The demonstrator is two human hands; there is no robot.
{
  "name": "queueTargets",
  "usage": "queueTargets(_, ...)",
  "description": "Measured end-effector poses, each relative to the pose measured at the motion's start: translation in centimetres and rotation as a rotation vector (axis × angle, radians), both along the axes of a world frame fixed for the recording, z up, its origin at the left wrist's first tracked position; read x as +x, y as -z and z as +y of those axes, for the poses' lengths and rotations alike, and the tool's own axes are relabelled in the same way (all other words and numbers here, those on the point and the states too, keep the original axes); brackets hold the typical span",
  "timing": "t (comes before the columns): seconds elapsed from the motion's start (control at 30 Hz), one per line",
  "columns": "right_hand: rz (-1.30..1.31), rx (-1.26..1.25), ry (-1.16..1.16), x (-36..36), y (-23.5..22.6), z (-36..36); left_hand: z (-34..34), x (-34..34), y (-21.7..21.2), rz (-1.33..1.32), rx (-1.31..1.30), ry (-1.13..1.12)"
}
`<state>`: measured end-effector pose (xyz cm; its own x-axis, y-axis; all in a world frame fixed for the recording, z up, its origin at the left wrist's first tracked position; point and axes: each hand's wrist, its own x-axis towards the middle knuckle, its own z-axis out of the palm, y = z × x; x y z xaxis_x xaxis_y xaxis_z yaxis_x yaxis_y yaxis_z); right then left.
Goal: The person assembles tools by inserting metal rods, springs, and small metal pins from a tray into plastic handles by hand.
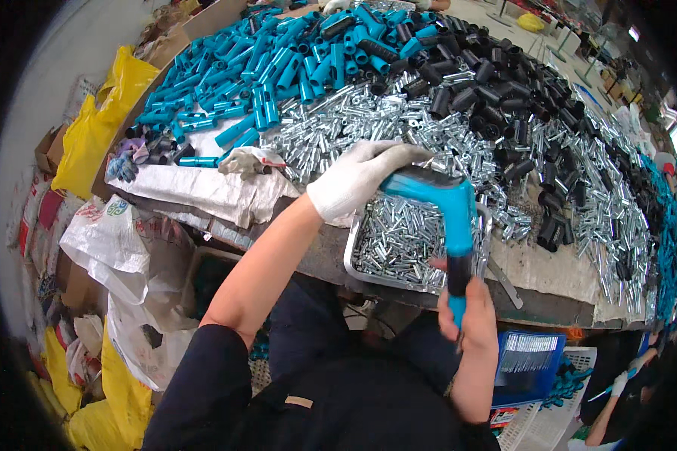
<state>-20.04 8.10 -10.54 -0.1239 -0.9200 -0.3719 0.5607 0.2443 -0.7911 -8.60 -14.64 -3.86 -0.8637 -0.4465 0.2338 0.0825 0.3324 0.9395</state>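
Note:
A teal, L-shaped tool handle [459, 218] with black sections spans my two hands above the front of the bench. My left hand [365, 173], in a white glove, is closed over its far left end, fingers across the black top part. Bare and slightly blurred, my right hand [470, 319] grips the lower teal end, just below a black sleeve. Beneath the handle sits a metal tray [387, 281] of small silver pins [395, 240]. A flat metal strip [505, 284] lies right of the tray.
Heaped on the bench are teal tubular parts [278, 64], silver metal pieces [338, 128] and black sleeves [496, 98]. Yellow sacks [90, 143] stand left. Low on the right are a blue bin [530, 361] and a white basket [545, 425]. Another person's gloved hand [619, 383] shows there.

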Motion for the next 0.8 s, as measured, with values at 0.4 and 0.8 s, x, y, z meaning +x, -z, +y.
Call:
queueTargets(0.4, 0.192, -0.026, -0.423, 0.9, 0.2, 0.0, -0.6, -0.6, -0.3, 0.022, 0.11, 0.213)
queueTargets(0.8, 0.363, 0.151, 0.013, -1.1, 2.2, 0.9, -0.9, -0.2, 0.0, -0.117, 0.1, 0.298)
